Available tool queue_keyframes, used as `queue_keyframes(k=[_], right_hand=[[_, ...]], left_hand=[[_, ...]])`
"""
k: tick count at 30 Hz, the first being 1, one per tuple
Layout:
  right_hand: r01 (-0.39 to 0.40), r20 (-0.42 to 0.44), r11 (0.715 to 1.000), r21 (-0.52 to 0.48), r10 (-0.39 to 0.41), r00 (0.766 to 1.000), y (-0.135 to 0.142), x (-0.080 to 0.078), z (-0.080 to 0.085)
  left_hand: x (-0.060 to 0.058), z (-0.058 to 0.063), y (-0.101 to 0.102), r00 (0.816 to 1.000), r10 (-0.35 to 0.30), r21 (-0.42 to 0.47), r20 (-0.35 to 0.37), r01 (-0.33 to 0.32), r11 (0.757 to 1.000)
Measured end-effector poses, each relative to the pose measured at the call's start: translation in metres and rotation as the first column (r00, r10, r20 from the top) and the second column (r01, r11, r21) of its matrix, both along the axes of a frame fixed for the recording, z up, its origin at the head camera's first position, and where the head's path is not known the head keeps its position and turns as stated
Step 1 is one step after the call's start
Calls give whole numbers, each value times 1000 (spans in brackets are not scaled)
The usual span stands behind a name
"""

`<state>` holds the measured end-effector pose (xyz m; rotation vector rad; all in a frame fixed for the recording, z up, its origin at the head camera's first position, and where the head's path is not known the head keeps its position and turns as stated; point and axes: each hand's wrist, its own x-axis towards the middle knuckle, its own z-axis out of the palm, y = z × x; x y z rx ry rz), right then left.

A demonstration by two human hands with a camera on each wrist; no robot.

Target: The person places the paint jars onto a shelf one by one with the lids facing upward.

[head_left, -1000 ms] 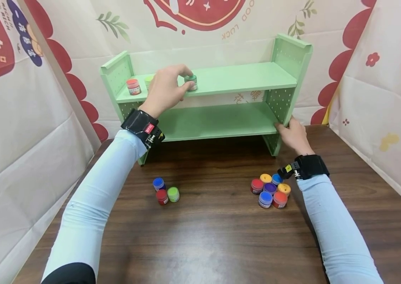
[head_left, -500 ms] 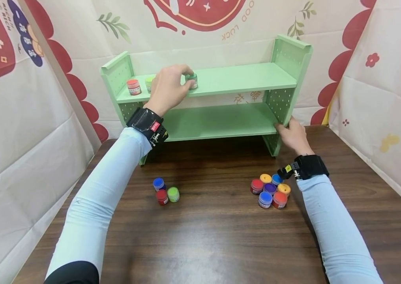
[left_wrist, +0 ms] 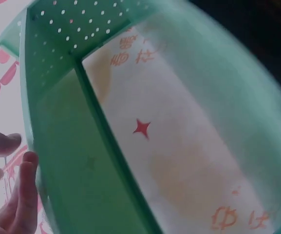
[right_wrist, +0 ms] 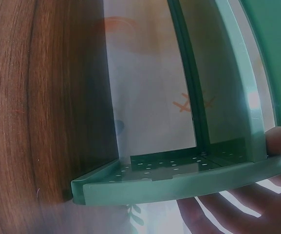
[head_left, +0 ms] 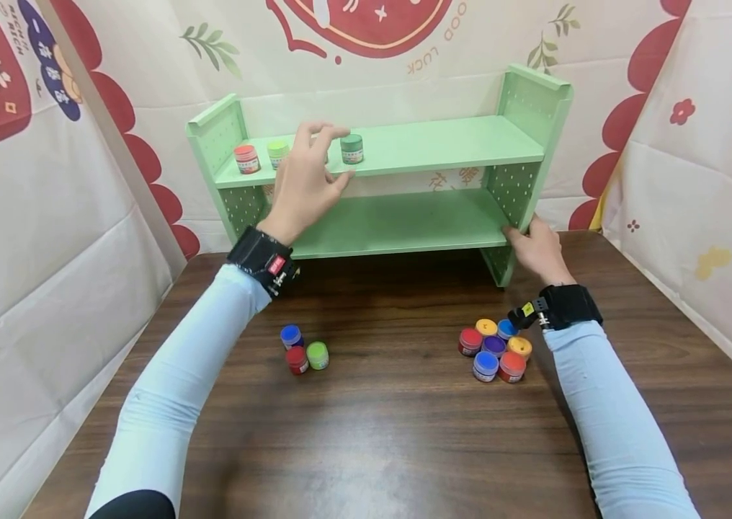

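A light green two-tier shelf rack (head_left: pixel 444 142) stands on the table. On its upper board sit an orange-red-lidded paint jar (head_left: pixel 246 160), a light green jar (head_left: pixel 278 153) and a dark green jar (head_left: pixel 352 149); a sliver of another shows behind the left fingers. My left hand (head_left: pixel 304 180) is in front of the upper board, thumb and fingers spread apart, just left of the dark green jar and holding nothing. At the rack's right end, my right hand (head_left: pixel 537 249) grips the side panel (right_wrist: pixel 169 189), thumb on the lower board's edge and fingers behind the panel.
On the brown table (head_left: pixel 379 432), a blue jar (head_left: pixel 291 335), a dark red jar (head_left: pixel 297 360) and a green jar (head_left: pixel 318 355) stand grouped at left. Several jars cluster near the right forearm, a purple one (head_left: pixel 493 346) among them. Printed cloth (head_left: pixel 398 94) hangs behind the rack.
The left thumb and fingers have let go of the dark green jar and drawn a little left and down. That jar stays on the upper board. The right hand keeps its grip.
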<state>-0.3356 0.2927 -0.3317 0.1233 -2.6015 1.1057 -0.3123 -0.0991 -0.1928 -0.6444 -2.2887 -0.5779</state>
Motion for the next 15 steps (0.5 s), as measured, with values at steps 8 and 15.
queue_keyframes(k=[8,15], right_hand=[[0,11,1000,-5,0,1000,1,1,1],[4,40,1000,-1,-4,999,1,1,1]], left_hand=[[26,-60,-11,995,-99,1,31,99,995],[35,-96,-19,986,-164,67,33,162,985]])
